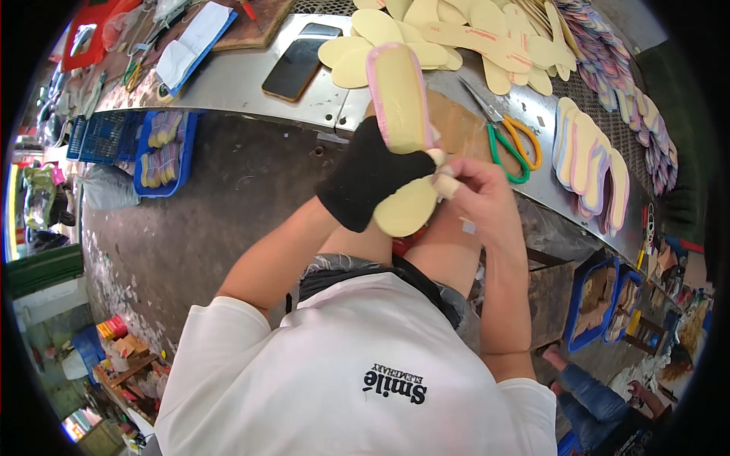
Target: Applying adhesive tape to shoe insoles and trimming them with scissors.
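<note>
Workshop interior, dark stained concrete floor; long metal counter curving across top of view, crowded with stock. Left hand, in black fingerless glove, closed around the waist of a long insole held upright above the lap, in front of the counter edge: pale yellow face, pink foam rim, toe pointing up toward the counter. Second pale yellow insole piece below the glove, heel down, apparently pressed against the first; whether bonded or loose, cannot tell. Right hand bare, fingertips taped, closed in a pinch at the junction of the two pieces just beside the glove. Judgement on handling: light, thin, flexible foam sheet, likely to bend and crease if gripped at the tip; best taken at the narrow waist, with fingertips on the rim for alignment; not fragile, not slippery. Counts: two insole pieces in hand; one dark phone lying flat on the counter; one pair of scissors with green and orange handles near the right hand; loose pile of plain yellow insoles at counter rear, too overlapped to count; fanned row of finished pink-rimmed insoles at right, roughly five visible. Blue crate of bundled soles on floor at left.
</note>
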Tool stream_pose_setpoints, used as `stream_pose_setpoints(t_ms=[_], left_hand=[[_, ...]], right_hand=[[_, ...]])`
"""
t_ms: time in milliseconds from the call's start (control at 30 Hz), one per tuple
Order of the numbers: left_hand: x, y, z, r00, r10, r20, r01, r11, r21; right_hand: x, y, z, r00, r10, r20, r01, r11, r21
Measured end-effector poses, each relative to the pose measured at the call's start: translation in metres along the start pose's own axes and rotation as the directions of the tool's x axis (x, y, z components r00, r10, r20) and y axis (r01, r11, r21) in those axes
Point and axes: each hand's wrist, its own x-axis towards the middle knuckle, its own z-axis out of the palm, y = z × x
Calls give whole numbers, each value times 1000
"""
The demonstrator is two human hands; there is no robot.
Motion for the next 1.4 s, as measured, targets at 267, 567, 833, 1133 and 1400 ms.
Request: stream_pose_setpoints(t_ms=[267,567,833,1133,1400], left_hand=[[-19,-10,-12,825,-564,24,542,780,-314],[-21,-4,-12,864,-449,228,470,558,-683],[-22,-25,-21,873,-277,402,485,399,-778],[-30,-17,-9,861,-486,148,447,587,-675],[-33,-20,7,867,-492,82,404,598,-692]], right_hand=[[35,9,-106,742,-530,-410,100,692,-715],[27,13,-115,868,-443,-222,-150,192,-970],[-9,23,-102,881,-296,-369,-54,713,-700],[-95,74,1,954,-127,-271,-6,896,-443],[-84,75,13,922,-209,-325,57,905,-421]])
